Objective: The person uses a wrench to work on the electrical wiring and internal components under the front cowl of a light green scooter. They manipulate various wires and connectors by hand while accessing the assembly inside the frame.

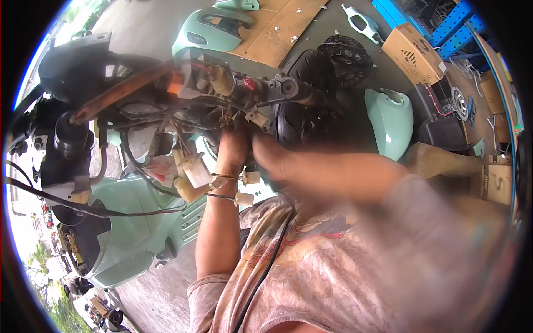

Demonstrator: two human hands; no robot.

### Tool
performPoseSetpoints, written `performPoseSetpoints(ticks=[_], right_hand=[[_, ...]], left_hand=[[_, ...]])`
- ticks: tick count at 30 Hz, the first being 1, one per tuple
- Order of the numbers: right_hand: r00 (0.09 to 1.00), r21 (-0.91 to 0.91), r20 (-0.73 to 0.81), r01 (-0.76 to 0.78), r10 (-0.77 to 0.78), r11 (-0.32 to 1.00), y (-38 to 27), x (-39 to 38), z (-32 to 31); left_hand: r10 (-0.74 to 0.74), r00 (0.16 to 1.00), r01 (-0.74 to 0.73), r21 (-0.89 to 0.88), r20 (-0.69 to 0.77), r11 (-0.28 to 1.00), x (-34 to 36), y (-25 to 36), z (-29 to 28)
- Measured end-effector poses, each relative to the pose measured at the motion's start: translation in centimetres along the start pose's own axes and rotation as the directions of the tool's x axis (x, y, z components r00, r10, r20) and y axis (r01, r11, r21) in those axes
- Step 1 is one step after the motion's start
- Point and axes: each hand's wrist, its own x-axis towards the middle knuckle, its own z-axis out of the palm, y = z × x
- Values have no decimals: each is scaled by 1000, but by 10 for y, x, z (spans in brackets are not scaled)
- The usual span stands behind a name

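A partly stripped scooter front holds a dark wiring bundle (pixel 166 119), white connectors (pixel 194 169) hanging from it and an orange metal bar (pixel 119 91). My left hand (pixel 235 141) reaches up under the bundle, its fingers hidden by wires and fittings. Just to its right, my right hand (pixel 266 152) is blurred by motion, its fingertips hidden near the same spot. A black tyre (pixel 294 125) is behind the hands. A black cylinder (pixel 69 139) stands on the scooter's left part.
Mint body panels (pixel 202 36) lie on cardboard (pixel 272 28), another (pixel 388 125) on the floor at the right, beside black wheel parts (pixel 347 55). A cardboard box (pixel 413 53) stands near blue shelving (pixel 449 30). A mint footboard (pixel 139 233) is at lower left.
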Motion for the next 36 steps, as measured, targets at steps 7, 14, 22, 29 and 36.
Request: performPoseSetpoints(ticks=[7,14,22,29,36], right_hand=[[992,-70,-80,-103,97,992,-20,-17,4],[901,-489,-49,-398,431,776,-104,-49,14],[946,-151,44,-312,322,938,-71,-49,7],[970,-17,-15,243,-243,970,13,-15,34],[920,-585,161,380,-356,717,8,-16,19]], left_hand=[[-155,979,173,-131,134,976,-2,7,-1],[-301,952,297,68,52,952,-9,74,-8],[-207,978,208,-20,12,978,-23,52,-23],[55,997,-60,-70,-59,996,-25,-6,-31],[-75,984,6,-397,-160,918,-25,-2,-16]])
